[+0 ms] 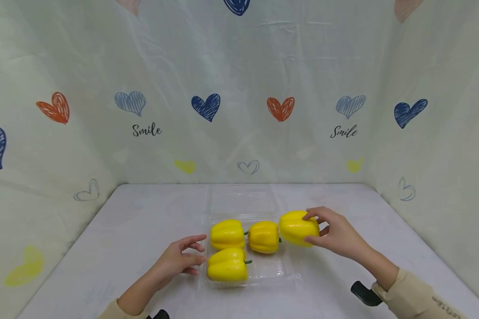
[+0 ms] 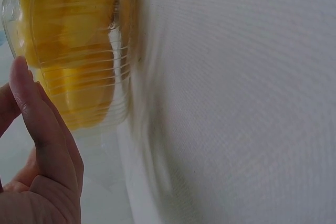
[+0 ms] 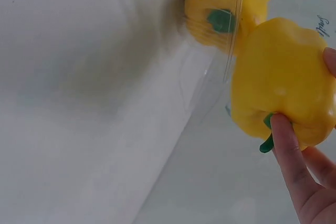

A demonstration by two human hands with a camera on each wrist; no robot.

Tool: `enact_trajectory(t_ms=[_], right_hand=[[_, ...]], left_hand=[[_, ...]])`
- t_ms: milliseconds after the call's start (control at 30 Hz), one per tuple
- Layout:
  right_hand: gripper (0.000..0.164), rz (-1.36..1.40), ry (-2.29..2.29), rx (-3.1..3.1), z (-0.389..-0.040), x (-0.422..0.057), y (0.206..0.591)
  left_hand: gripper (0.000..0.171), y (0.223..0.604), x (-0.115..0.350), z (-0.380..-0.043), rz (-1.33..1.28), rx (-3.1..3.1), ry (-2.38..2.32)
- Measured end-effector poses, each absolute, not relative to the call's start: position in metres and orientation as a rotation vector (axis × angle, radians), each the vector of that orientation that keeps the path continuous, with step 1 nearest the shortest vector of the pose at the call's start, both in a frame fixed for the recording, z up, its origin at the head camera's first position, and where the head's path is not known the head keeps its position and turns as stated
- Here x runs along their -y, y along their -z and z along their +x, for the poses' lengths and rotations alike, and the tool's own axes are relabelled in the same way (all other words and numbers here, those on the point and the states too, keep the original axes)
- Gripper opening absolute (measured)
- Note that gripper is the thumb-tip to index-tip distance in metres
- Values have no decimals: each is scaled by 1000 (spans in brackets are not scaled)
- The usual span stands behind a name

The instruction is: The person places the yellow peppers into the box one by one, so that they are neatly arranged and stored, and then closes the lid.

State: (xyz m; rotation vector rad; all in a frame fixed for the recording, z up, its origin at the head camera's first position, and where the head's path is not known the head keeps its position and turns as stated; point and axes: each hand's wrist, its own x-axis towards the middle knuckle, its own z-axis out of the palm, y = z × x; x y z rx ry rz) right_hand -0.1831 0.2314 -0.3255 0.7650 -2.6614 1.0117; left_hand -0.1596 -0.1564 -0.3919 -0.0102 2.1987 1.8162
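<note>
My right hand (image 1: 337,231) grips a yellow bell pepper (image 1: 297,227) at its stem end, above the right edge of a clear plastic clamshell box (image 1: 269,268). In the right wrist view a finger presses beside the green stem (image 3: 268,135). Inside the box lie a pepper at the back left (image 1: 226,235), one at the front left (image 1: 227,266) and one at the back right (image 1: 263,237). Beside the box's left wall is my left hand (image 1: 175,261), fingers extended, fingertips right at the rim; the left wrist view shows a fingertip (image 2: 20,66) against the clear wall.
The clear lid (image 1: 241,201) lies folded back behind the box on the white table (image 1: 151,221). A cloth backdrop (image 1: 239,57) printed with hearts and "Smile" rises at the back and both sides. A dark strap-like piece (image 1: 366,293) shows at the right wrist.
</note>
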Motion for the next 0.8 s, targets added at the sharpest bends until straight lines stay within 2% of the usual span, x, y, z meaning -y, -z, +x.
enact_trajectory(t_ms=[800], right_hand=[[39,960,-1112,2674,-170,-195,332]], left_hand=[[62,391,158,-159,0,-2191,-1823]])
